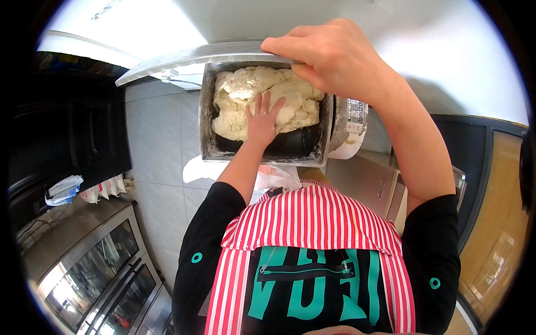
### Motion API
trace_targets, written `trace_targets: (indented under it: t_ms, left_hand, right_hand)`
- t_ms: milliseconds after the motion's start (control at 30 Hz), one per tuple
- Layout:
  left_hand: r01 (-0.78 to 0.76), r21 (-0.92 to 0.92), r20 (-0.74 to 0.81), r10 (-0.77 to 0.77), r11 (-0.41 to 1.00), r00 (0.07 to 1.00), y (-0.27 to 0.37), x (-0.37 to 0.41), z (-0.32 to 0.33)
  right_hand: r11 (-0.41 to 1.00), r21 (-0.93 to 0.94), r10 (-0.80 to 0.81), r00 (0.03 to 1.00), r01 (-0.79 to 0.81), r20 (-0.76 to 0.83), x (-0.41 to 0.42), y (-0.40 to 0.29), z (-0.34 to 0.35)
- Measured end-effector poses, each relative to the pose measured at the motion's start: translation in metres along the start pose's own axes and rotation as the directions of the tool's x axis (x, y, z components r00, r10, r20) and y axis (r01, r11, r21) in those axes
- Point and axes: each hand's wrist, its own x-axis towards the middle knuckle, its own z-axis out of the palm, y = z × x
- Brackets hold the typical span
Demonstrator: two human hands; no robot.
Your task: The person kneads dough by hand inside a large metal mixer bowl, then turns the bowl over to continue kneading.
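A large pale mass of dough (pixel 234 100) fills most of a metal mixing tub (pixel 202 125), its surface lumpy and folded. My left hand (pixel 263 119) lies on the front of the dough with its fingers spread, gripping nothing. Above the tub a metal lid (pixel 217 51) stands raised on edge. My right hand (pixel 335 54) is closed over the top edge of this lid, towards its right end. Part of the dough's right side is hidden behind that hand. Dried flour or dough crusts the tub's walls.
A white machine housing (pixel 349 138) with a printed label adjoins the tub's right side. White plastic bags (pixel 278 178) hang in front. To the right stands a metal cabinet (pixel 364 180). At lower left is a glass-doored oven (pixel 100 268), with several packets (pixel 104 188) behind it.
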Motion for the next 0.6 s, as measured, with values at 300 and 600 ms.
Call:
trace_targets:
  t_ms: [300,600]
  left_hand:
    - [-0.108,0.014,0.113,0.106,0.994,0.988,0.008,0.016,-0.027]
    - [0.249,-0.201,-0.12,-0.276,0.947,0.954,-0.04,-0.073,0.005]
  right_hand:
    - [1.0,0.007,-0.004,1.0,0.003,0.021,-0.002,0.0,0.003]
    - [0.999,0.032,0.003,0.998,-0.005,0.056,-0.001,0.007,0.003]
